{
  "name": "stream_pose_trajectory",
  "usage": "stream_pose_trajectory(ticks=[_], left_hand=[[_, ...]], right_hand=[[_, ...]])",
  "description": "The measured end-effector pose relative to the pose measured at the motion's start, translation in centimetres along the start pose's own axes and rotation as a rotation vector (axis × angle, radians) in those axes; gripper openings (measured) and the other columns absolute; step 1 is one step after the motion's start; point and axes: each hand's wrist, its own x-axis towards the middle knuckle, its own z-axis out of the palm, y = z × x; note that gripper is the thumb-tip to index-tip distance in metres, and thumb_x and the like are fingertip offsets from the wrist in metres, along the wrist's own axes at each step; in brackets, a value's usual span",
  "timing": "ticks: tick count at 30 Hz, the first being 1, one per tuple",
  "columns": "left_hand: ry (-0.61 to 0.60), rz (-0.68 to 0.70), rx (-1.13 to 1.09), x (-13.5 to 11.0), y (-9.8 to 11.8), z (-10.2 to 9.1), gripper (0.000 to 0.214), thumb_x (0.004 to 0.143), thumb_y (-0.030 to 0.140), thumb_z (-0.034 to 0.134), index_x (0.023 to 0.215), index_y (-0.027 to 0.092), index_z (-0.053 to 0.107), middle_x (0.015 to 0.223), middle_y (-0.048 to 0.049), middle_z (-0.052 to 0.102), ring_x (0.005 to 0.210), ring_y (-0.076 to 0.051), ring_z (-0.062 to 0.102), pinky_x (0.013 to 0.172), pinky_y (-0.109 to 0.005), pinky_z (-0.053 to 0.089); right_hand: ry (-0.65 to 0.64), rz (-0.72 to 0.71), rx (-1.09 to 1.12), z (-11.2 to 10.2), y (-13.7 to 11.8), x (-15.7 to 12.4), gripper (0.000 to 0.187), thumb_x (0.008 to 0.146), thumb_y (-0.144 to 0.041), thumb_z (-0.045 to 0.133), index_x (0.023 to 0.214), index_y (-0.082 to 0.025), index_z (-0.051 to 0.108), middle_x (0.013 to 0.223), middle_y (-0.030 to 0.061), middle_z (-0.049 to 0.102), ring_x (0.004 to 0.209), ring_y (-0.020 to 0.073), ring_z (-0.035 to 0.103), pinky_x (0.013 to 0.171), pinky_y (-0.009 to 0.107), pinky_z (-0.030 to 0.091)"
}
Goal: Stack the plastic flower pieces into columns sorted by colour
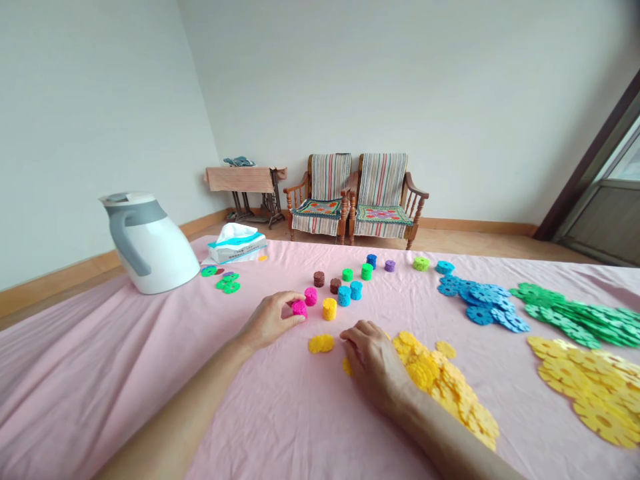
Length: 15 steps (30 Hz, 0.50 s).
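Observation:
My left hand (273, 319) pinches a stack of pink snowflake discs (299, 309) between thumb and fingers, on the cloth. Just behind it stands a second pink stack (311, 297). My right hand (376, 360) rests low over the cloth with fingers curled together; whatever is beneath the fingertips is hidden. A yellow disc (347, 366) peeks out at its left edge. Two overlapping yellow discs (321, 344) lie flat between my hands. Close to my right hand spreads a heap of small yellow discs (450, 387). A yellow stack (329, 309) stands further back.
Brown (319, 279), light blue (344, 296) and green stacks (367, 271) stand behind. Piles of blue (487, 303), green (583, 317) and large yellow discs (595, 383) spread rightward. A white jug (160, 257) and tissue box (239, 248) stand left on the pink cloth (280, 413).

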Motion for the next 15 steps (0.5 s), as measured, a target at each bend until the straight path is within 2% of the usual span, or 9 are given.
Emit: stream_pose_trajectory(ticks=[6,9,11,13,15], left_hand=[[0.001,0.018,0.008,0.0,0.3,-0.3,0.034,0.073,0.025,0.063,0.107,0.021,0.061,0.108,-0.0037,0.065,0.097,-0.019,0.059,0.085,-0.030,0.047],[0.112,0.074,0.065,-0.4,1.6,-1.1,0.037,0.074,0.029,0.064,0.110,0.021,0.059,0.102,-0.0041,0.064,0.093,-0.019,0.058,0.083,-0.030,0.047],[0.144,0.110,0.093,-0.8,2.8,-1.5,0.026,0.078,0.030,0.061,0.101,0.020,0.061,0.092,-0.0034,0.063,0.082,-0.016,0.058,0.075,-0.027,0.047],[0.015,0.131,0.066,-1.4,3.8,-1.5,0.017,0.079,0.030,0.060,0.092,0.019,0.063,0.082,-0.0016,0.061,0.071,-0.013,0.055,0.066,-0.023,0.046],[-0.161,0.116,0.035,-2.0,4.5,-1.1,0.021,0.074,0.029,0.066,0.092,0.019,0.063,0.079,0.0002,0.059,0.066,-0.012,0.053,0.062,-0.022,0.044]], right_hand=[[-0.006,0.007,0.007,0.0,0.1,0.1,0.024,0.087,-0.016,0.042,0.091,-0.019,0.065,0.082,0.0055,0.059,0.080,0.0163,0.052,0.072,0.027,0.040],[-0.004,0.012,0.005,-0.1,0.0,0.0,0.024,0.087,-0.015,0.042,0.090,-0.019,0.066,0.082,0.0052,0.059,0.079,0.0160,0.051,0.072,0.027,0.039],[-0.012,0.015,-0.005,-0.2,-0.2,0.0,0.025,0.087,-0.014,0.043,0.087,-0.020,0.066,0.081,0.0047,0.059,0.079,0.0156,0.051,0.071,0.026,0.038],[-0.027,0.010,-0.016,-0.3,-0.4,0.0,0.025,0.087,-0.014,0.043,0.082,-0.021,0.067,0.080,0.0041,0.058,0.079,0.0153,0.050,0.071,0.027,0.036],[-0.039,0.003,-0.025,-0.4,-0.6,0.0,0.025,0.087,-0.014,0.045,0.080,-0.021,0.067,0.080,0.0037,0.058,0.079,0.0151,0.050,0.072,0.027,0.036]])
